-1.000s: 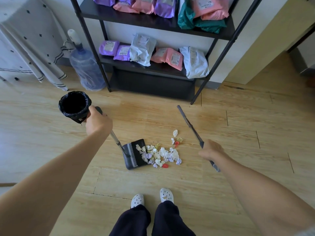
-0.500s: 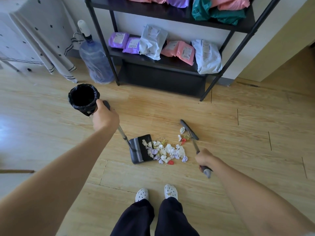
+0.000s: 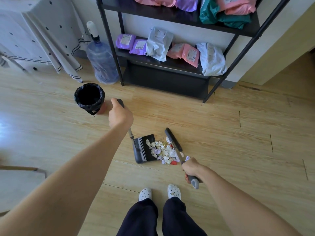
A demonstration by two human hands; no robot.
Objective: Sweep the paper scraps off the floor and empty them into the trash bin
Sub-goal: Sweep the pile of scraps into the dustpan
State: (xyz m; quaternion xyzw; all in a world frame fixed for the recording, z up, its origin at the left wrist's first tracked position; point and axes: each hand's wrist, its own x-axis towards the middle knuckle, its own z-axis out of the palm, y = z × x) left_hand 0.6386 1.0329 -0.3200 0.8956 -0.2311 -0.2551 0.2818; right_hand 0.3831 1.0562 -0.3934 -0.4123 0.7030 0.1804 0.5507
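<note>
A pile of coloured paper scraps (image 3: pixel 163 151) lies on the wooden floor in front of my feet. A dark dustpan (image 3: pixel 144 149) with a comb edge stands on the floor at the pile's left, some scraps on its lip. My left hand (image 3: pixel 119 114) grips the top of its long handle. My right hand (image 3: pixel 191 170) grips the grey handle of a broom; the black broom head (image 3: pixel 173 138) rests against the right side of the pile. A small trash bin (image 3: pixel 89 97) with a black liner stands open to the left, behind my left hand.
A black metal shelf rack (image 3: pixel 170 70) with several mailing bags stands along the wall behind the pile. A large water bottle (image 3: pixel 102 63) sits left of it. A cloth-draped table (image 3: pixel 39 36) fills the far left. My white shoes (image 3: pixel 158 192) are just below the pile.
The broom head came down from raised to the floor and pushed in against the scraps, bunching them toward the dustpan. The dustpan stayed in place.
</note>
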